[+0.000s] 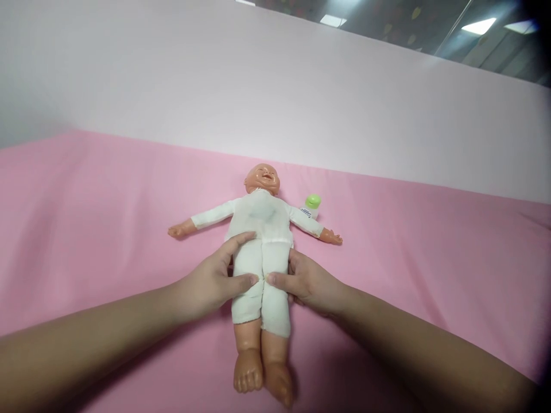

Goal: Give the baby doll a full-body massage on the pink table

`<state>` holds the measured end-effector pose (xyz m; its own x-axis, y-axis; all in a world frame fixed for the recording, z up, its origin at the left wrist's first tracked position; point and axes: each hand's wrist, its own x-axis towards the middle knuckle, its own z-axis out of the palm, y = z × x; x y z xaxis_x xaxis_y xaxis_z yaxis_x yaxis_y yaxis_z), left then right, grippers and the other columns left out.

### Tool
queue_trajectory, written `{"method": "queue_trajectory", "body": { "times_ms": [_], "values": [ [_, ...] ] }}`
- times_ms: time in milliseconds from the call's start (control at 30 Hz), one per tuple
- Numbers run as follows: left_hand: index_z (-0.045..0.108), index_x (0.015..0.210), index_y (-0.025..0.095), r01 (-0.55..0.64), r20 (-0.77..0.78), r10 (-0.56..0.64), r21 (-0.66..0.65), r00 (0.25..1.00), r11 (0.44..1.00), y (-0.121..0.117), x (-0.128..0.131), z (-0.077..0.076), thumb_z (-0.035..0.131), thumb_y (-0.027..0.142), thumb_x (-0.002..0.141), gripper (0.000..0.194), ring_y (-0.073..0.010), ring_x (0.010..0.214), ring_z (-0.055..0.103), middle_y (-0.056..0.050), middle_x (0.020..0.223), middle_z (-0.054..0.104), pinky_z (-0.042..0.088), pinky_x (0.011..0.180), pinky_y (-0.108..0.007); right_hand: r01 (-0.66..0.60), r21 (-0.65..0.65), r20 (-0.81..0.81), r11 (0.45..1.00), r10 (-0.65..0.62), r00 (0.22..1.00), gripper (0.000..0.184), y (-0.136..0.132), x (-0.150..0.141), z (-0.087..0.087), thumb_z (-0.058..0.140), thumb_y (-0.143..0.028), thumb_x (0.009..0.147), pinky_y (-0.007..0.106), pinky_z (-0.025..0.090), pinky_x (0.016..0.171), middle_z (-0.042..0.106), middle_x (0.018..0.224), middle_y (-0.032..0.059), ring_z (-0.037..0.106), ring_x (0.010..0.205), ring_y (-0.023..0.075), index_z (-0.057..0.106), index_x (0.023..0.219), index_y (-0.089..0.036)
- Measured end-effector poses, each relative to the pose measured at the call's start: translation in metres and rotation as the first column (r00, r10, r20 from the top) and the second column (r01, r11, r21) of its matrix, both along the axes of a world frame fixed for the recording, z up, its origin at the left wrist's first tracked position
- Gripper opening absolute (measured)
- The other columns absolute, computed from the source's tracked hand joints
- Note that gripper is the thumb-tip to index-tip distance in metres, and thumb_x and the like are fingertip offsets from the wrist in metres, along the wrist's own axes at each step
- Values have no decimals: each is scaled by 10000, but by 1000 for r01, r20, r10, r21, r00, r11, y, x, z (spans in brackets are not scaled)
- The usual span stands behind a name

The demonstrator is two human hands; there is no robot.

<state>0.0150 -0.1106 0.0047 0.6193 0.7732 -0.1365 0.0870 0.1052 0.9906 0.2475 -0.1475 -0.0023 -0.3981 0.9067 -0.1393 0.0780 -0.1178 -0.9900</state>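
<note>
A baby doll (262,215) with a white cloth body lies on its back on a pink sheet (129,189), arms spread and feet toward me. My left hand (219,272) is closed around the doll's hip and thigh on the left side, its thumb on the front near the crotch seam and a finger across the lower belly. On the other thigh, my right hand (307,284) grips with the thumb on top and the other fingers behind, partly hidden. Both thumbs nearly meet at the middle seam.
A small clear bottle with a green cap (313,201) stands by the doll's arm on the right. Behind the sheet rises a white wall (258,86), with a reflective glass panel (387,28) above it.
</note>
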Motion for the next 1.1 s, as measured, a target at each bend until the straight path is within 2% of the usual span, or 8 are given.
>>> {"method": "queue_trajectory", "body": {
  "times_ms": [67,167,333,467,600,733,933,1100],
  "values": [
    [248,1608,340,3,-27,-2,13,1000,1000,0,0,1,746,360,868,892,-302,1320,587,-95,1444,597,502,1064,-472,5,26,84,1000,-7,996,578,0,2,0,758,-541,862,363,547,726,724,1038,78,686,906,256,569,1305,-221],
    [357,1580,316,-44,-120,59,121,991,992,1,-1,1,773,380,822,867,-329,1191,657,-93,1309,682,545,952,-461,46,168,259,985,-89,962,511,0,6,1,754,-517,872,367,533,761,726,1100,81,685,961,263,596,1263,-228],
    [494,1507,283,-99,-314,209,332,926,938,2,-3,9,798,428,751,827,-328,909,707,-60,998,746,533,762,-409,35,394,607,918,-288,741,447,4,12,3,828,-580,762,332,434,642,712,856,24,625,742,210,642,971,-231],
    [525,1490,281,7,-440,257,514,860,857,1,-7,18,768,521,773,794,-326,941,675,-83,1093,711,505,825,-425,45,509,632,860,-408,658,492,2,11,4,840,-609,723,325,412,644,693,844,2,617,759,202,582,917,-238],
    [489,1507,291,58,-496,340,626,799,778,1,-9,16,706,605,811,793,-322,991,631,-116,1234,604,489,886,-463,60,570,584,819,-455,672,563,-1,8,0,813,-571,769,350,455,724,699,972,24,644,866,228,560,1154,-247],
    [461,1508,304,75,-497,336,638,800,766,-2,-8,12,652,624,853,753,-311,992,614,-117,1250,532,498,884,-475,41,594,566,803,-454,688,839,-1,9,-5,759,-578,828,407,488,819,697,1125,86,656,981,277,389,1508,-254],
    [536,1431,287,113,-456,317,697,831,708,0,-9,13,645,562,878,626,-330,1116,571,-116,1337,482,508,914,-468,-64,632,579,773,-415,702,650,2,11,-5,699,-563,885,417,497,880,700,1184,88,649,1023,270,538,1432,-251],
    [561,1416,265,168,-403,215,725,890,668,7,-13,8,674,465,864,598,-313,1113,587,-110,1317,537,517,946,-452,-18,557,588,830,-379,715,666,3,11,-6,730,-578,857,379,494,791,718,1020,61,661,933,254,549,1411,-256]
  ]
}}
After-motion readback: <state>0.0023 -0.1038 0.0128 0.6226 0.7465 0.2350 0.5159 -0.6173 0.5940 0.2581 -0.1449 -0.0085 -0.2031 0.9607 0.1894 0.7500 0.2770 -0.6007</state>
